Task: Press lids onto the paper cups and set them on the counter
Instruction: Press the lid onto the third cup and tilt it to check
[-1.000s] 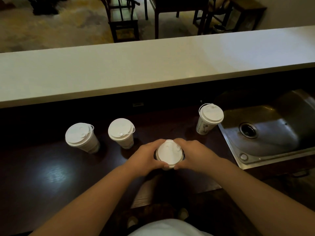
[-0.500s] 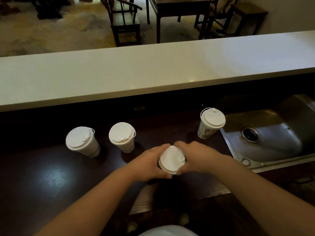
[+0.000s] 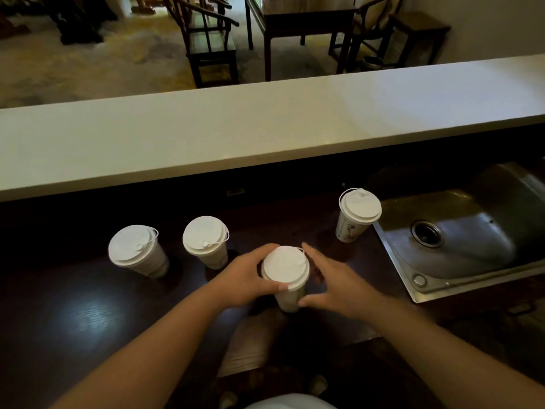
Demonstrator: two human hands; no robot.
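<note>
My right hand [image 3: 333, 278] has let go, fingers now spread open beside the cup [image 3: 287, 286]; my left hand [image 3: 250, 278] still grips it on the dark tabletop [image 3: 88, 314], lid [image 3: 285, 267] seated

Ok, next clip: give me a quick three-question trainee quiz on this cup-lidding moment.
1. True or false: the left hand grips the middle cup just under its lid.
2. How many lidded cups stand on the dark counter with no hand on them?
3. Which cup stands nearest the sink? A: the far-left cup. B: the cup beside it. C: the printed cup.

Key: 1 true; the right hand has its fingers spread, only the thumb tip near the cup wall. 2 three. 3 C.
</note>
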